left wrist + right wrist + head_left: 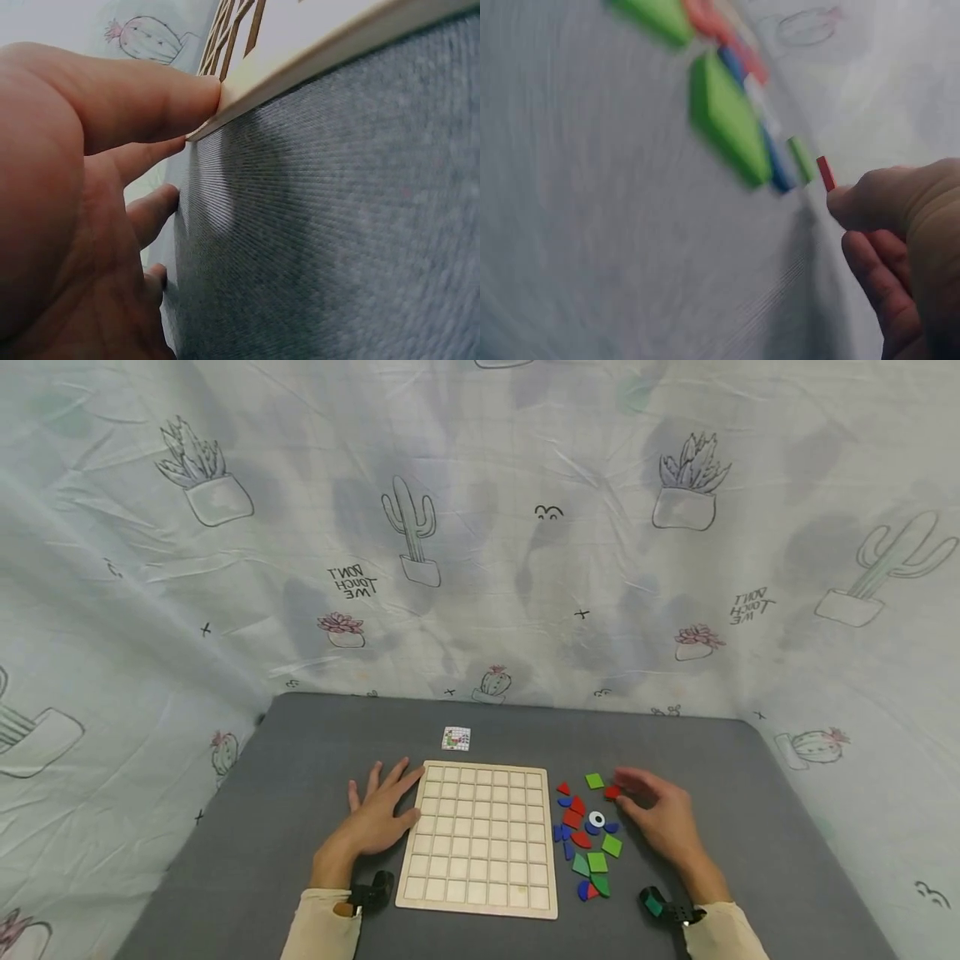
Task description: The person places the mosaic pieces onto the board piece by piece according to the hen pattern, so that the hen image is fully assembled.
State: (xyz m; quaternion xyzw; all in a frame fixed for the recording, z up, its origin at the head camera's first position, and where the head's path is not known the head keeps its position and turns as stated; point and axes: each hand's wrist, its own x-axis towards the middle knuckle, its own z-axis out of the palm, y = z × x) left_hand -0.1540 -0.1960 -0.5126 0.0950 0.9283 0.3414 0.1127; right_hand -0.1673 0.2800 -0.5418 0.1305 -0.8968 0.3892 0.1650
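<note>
A pale wooden grid board [480, 835] lies on the grey table, its cells bare. My left hand [378, 814] rests flat on the table beside the board; the left wrist view shows that hand [75, 187] with the thumb pressed against the board's edge [300, 45]. Right of the board lies a loose cluster of red, blue and green shape pieces [587, 843]. My right hand [660, 814] reaches to the cluster's far end with relaxed fingers. In the right wrist view that hand's [900, 225] thumb tip touches a small red piece [825, 172], the same red piece [611, 792] seen from the head.
A small printed card [456, 738] lies beyond the board. A white ring-shaped piece [597, 819] sits among the colours, and a green square [594, 781] lies beside the red piece. Patterned cloth walls [480, 527] enclose the grey table [285, 827] on three sides.
</note>
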